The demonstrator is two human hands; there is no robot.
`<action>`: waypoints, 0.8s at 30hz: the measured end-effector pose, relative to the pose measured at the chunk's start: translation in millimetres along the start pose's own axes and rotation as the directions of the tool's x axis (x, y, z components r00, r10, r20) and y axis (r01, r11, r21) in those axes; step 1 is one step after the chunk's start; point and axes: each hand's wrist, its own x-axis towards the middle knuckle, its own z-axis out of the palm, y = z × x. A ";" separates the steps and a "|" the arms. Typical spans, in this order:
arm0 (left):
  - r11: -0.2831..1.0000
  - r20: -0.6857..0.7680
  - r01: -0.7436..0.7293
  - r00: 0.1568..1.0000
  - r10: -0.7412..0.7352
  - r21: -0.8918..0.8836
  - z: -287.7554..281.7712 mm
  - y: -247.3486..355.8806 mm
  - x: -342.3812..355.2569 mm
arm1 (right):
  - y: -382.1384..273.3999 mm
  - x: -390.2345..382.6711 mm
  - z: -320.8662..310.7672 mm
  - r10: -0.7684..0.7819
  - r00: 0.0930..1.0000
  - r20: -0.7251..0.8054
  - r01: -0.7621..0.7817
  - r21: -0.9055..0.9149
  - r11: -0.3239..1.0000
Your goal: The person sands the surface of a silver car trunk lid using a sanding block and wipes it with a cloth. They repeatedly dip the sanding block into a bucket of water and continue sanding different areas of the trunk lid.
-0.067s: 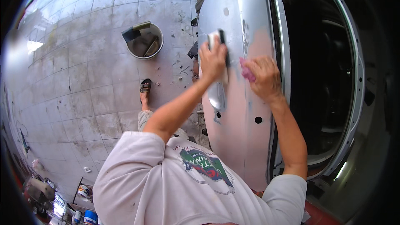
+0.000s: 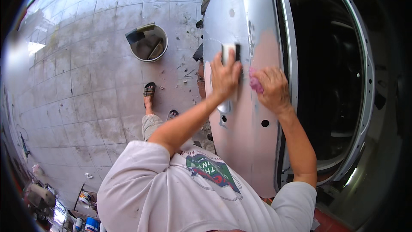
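Note:
My left hand grips a sanding block, white on top with a dark right edge, and lays it against the car's body panel. That panel is bare grey at the far end, with pinkish coating over the near part and along its right side. Just to the right, my right hand is closed around a crumpled pink cloth resting at the panel's ridge. Below the left hand, a recessed handle area shows partly beside a small hole.
A round bucket stands on the tiled floor to the left, with sheets of sandpaper over its rim. The dark window opening lies right of the panel. Paint cans sit at the lower left.
My left hand has slid the sanding block toward me and slightly right along the panel. The right hand with the pink cloth has shifted a little nearer.

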 end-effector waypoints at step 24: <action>0.933 0.066 0.353 0.932 -0.357 0.072 30.6 -142.0 176.4 | 47.4 100.9 29.4 -0.065 0.994 0.084 0.074 -0.102 0.992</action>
